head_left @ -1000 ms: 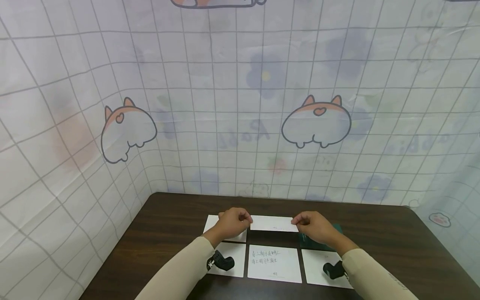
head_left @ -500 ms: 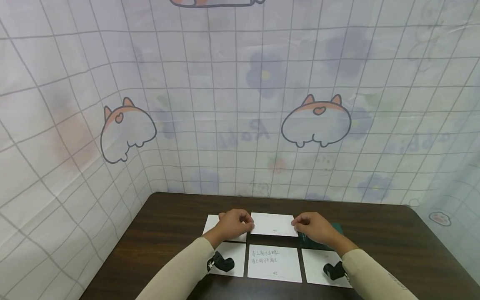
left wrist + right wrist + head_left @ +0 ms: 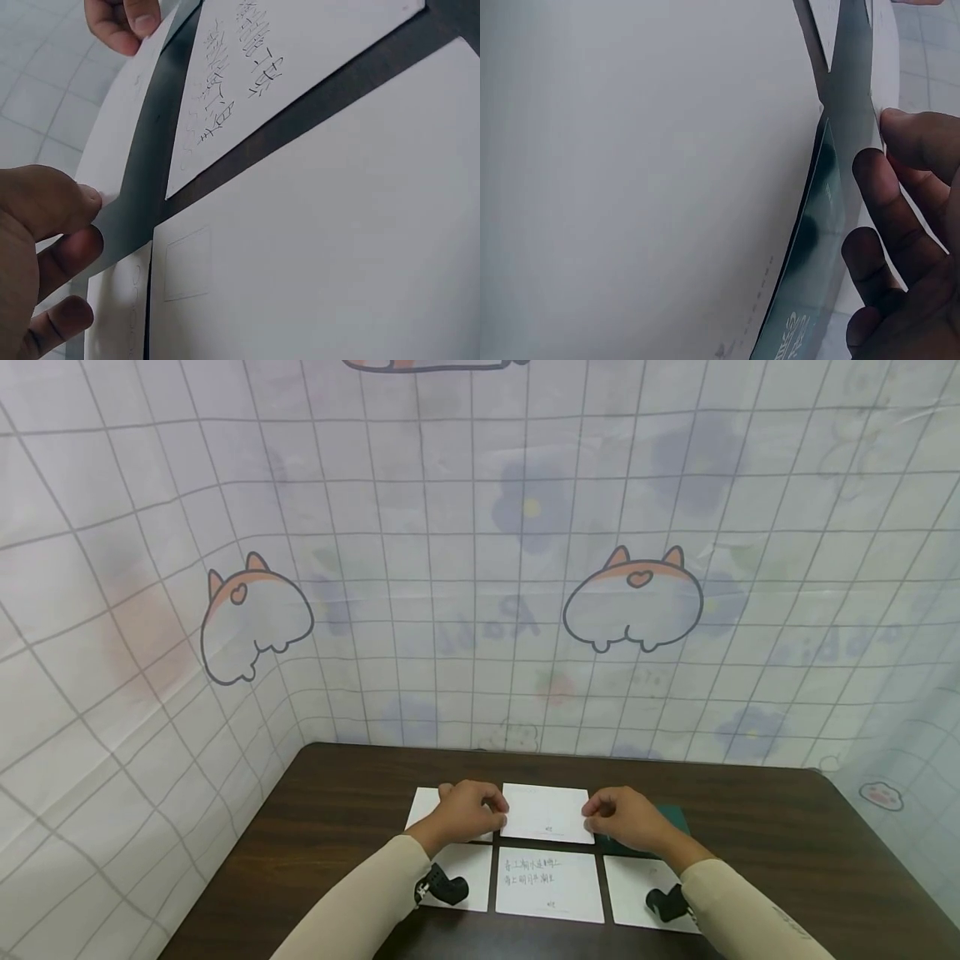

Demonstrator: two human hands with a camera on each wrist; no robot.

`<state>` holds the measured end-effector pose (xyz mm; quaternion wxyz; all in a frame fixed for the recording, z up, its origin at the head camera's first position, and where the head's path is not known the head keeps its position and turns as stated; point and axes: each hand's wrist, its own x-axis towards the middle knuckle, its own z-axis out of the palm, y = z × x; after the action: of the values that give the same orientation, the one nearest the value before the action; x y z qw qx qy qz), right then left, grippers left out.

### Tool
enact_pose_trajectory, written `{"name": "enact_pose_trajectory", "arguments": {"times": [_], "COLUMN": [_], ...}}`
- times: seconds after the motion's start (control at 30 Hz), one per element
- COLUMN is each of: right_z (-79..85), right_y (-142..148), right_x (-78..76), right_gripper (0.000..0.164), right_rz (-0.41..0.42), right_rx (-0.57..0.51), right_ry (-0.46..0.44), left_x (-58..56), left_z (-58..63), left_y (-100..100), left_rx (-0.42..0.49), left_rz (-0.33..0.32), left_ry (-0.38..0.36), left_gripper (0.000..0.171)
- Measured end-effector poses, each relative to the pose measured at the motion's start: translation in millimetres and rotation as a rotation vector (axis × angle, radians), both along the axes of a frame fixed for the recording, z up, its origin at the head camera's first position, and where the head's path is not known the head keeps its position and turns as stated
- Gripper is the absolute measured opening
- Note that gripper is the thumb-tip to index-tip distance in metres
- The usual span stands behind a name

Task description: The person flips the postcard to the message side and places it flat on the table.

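Observation:
A blank-looking white postcard (image 3: 546, 810) with small print near its lower edge is held between the two hands, in the back row of cards. My left hand (image 3: 467, 810) pinches its left edge, and my right hand (image 3: 630, 818) pinches its right edge. In the left wrist view the postcard (image 3: 120, 112) stands tilted off the dark tabletop, with the left thumb on its near corner. Just in front lies a white card with handwriting (image 3: 550, 889). Under the right hand is a dark green card (image 3: 675, 818), partly hidden; a white card (image 3: 422, 802) lies partly under the left hand.
More white cards lie in the front row, one at the left (image 3: 468, 902) and one at the right (image 3: 630, 893), both partly covered by the forearms and wrist cameras. Behind the brown table (image 3: 360, 793) hangs a white gridded curtain (image 3: 450, 568) with cartoon prints.
The held postcard's near edge has come down toward the handwritten card, so more of its face shows from above. Both hands have stayed nearly in place at its sides.

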<state>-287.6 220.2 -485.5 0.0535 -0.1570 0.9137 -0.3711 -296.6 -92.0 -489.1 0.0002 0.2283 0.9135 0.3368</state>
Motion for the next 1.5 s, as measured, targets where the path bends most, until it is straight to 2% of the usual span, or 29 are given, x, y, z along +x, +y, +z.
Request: {"name": "enact_pose_trajectory", "arguments": {"times": [0.23,0.43,0.63,0.93,1.3,1.5], "right_z": [-1.4,-2.1,-2.3,-4.0,-5.6,-3.3], "right_y": [-2.3,-6.9,-9.6,-9.9,-8.5,-6.1], "right_x": [0.7,2.1,3.3,0.3,-0.3,1.6], "right_gripper": [0.009,0.011,0.013,0.015,0.014,0.014], "right_rz": [-0.018,-0.05,-0.069,-0.049,-0.004,-0.008], "right_rx": [0.035,0.082,0.12,0.17,0.197,0.184], "right_ry": [0.01,0.006,0.005,0.061,0.127,0.118], "left_x": [2.3,1.3,6.3,5.3,4.2,4.2], "left_z": [0.8,-2.5,3.8,3.7,3.5,5.3], "left_y": [1.4,2.6,3.9,5.2,6.8,8.0], "left_rx": [-0.04,-0.118,-0.158,-0.227,-0.258,-0.263], "left_rz": [-0.005,0.003,-0.014,-0.009,-0.012,-0.026], "left_ry": [0.045,0.092,0.097,0.121,0.13,0.142], "left_gripper": [0.005,0.008,0.007,0.007,0.007,0.005]}}
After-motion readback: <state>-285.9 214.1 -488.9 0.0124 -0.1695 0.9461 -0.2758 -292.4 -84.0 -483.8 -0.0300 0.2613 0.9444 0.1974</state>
